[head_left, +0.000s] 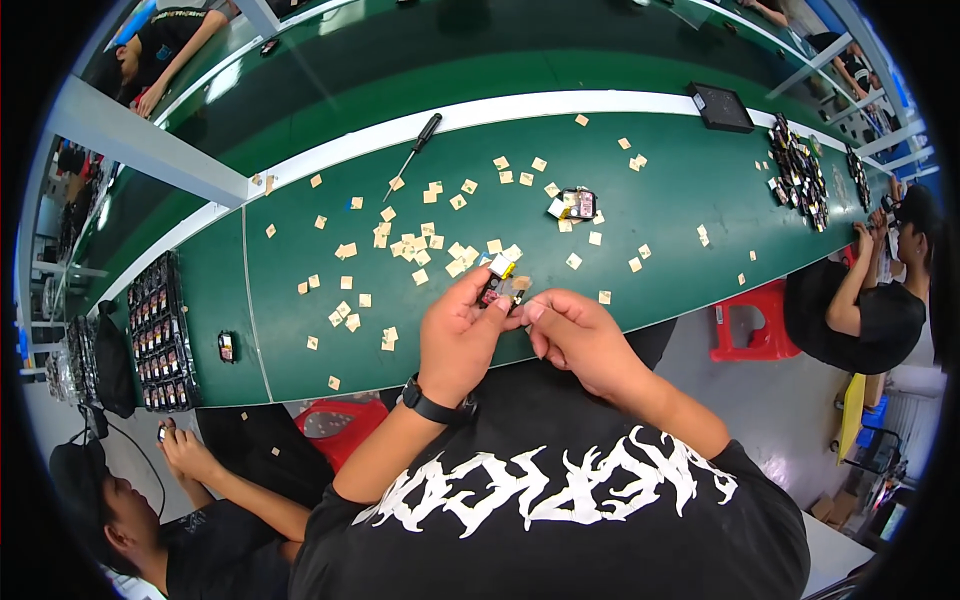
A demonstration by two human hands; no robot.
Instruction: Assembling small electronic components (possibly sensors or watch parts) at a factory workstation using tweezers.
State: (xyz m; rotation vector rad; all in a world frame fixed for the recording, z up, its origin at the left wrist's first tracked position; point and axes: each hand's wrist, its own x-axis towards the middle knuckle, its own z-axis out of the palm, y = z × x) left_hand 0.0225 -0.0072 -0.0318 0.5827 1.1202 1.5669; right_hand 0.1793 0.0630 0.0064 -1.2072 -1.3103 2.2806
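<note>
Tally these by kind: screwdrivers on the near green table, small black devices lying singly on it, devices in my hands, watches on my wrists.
Screwdriver: 1
Lone devices, one far left, one beyond the hands: 2
Held device: 1
Watch: 1
Total: 5

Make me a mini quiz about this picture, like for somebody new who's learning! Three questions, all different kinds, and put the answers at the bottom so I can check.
1. Pick one. What colour is the stool to the right of the table's middle?
A) blue
B) red
C) white

2. True or false? The right hand is holding the screwdriver.

3. Fill in the gap. The left hand holds a small black gadget, and there is a black ____ on that wrist.

Key:
1. B
2. False: the screwdriver lies on the table, well away from the right hand.
3. watch
</note>
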